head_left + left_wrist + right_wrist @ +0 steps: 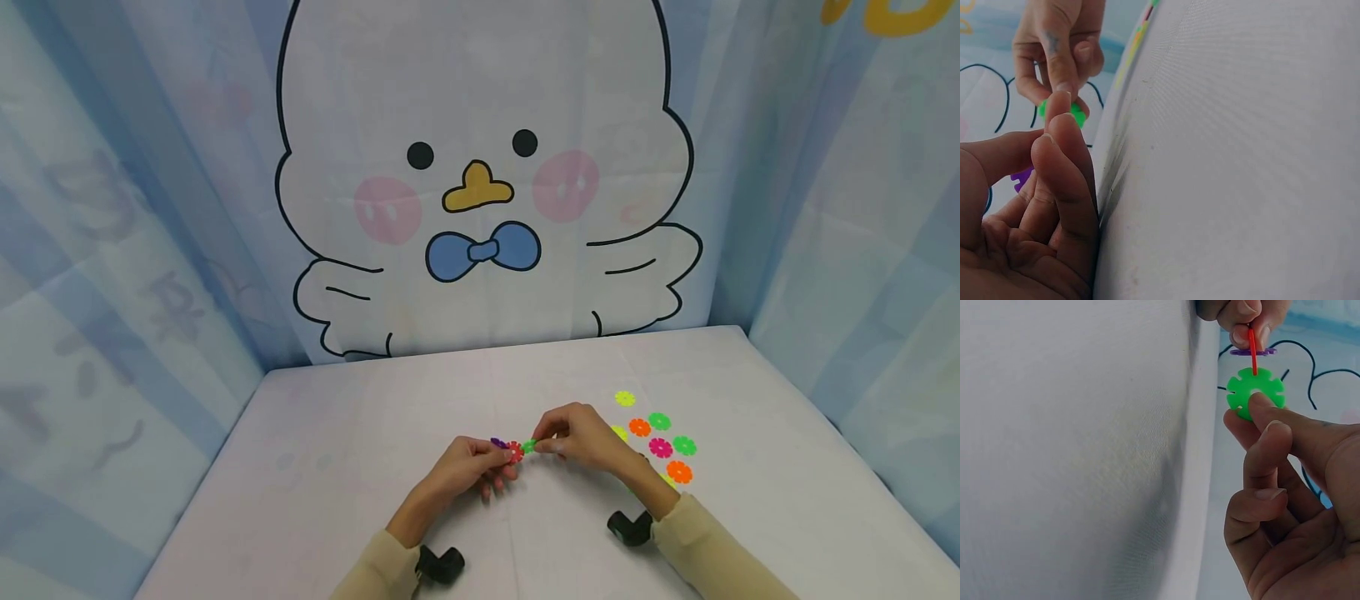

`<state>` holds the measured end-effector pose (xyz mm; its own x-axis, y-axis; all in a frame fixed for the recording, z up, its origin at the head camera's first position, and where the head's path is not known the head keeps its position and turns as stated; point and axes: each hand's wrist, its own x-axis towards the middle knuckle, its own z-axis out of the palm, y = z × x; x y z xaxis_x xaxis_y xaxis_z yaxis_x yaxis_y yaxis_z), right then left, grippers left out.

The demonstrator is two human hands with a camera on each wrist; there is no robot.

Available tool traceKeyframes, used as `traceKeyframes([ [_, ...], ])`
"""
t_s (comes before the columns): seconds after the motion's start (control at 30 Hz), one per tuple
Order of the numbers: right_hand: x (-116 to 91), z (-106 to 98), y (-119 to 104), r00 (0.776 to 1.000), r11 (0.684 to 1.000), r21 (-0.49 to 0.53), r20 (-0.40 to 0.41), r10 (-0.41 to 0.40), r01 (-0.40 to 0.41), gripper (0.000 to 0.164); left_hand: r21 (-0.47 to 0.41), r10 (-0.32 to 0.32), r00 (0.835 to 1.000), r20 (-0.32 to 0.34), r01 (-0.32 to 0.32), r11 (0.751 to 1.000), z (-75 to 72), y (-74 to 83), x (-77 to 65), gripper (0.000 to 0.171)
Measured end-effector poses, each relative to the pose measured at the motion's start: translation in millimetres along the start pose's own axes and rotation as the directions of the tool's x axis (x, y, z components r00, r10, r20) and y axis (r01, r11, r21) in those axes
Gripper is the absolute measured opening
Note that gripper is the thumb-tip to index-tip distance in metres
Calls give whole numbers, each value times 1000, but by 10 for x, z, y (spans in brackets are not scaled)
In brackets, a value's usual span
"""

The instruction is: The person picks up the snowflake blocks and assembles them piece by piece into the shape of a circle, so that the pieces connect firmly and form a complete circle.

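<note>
Beige sleeves (716,546) are showing near; left hand (467,465) is pinching red disc (1254,355), right hand (583,435) pinching green disc (1247,381), seemingly joining them; next push likely needing alignment.

Orange lettering (903,25) on right curtain (847,183), cut off at top edge; no word readable.

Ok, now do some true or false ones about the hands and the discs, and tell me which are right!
1. The right hand pinches a green disc. True.
2. The left hand pinches a yellow disc. False: it holds a red disc.
3. A purple disc is by the left hand. True.
4. The loose discs are all blue. False: they are yellow, green, orange and pink.
5. The cartoon's bow tie is blue. True.
</note>
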<state>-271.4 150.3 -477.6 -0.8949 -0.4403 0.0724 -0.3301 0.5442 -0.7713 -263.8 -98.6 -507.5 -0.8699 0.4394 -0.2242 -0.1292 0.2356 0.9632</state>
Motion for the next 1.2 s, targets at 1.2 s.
traceKeyframes([
  [1.2, 0, 54, -32, 999, 999, -29, -29, -28, 27, 5, -38, 22, 1000, 9, -21, 999, -14, -11, -7, 30],
])
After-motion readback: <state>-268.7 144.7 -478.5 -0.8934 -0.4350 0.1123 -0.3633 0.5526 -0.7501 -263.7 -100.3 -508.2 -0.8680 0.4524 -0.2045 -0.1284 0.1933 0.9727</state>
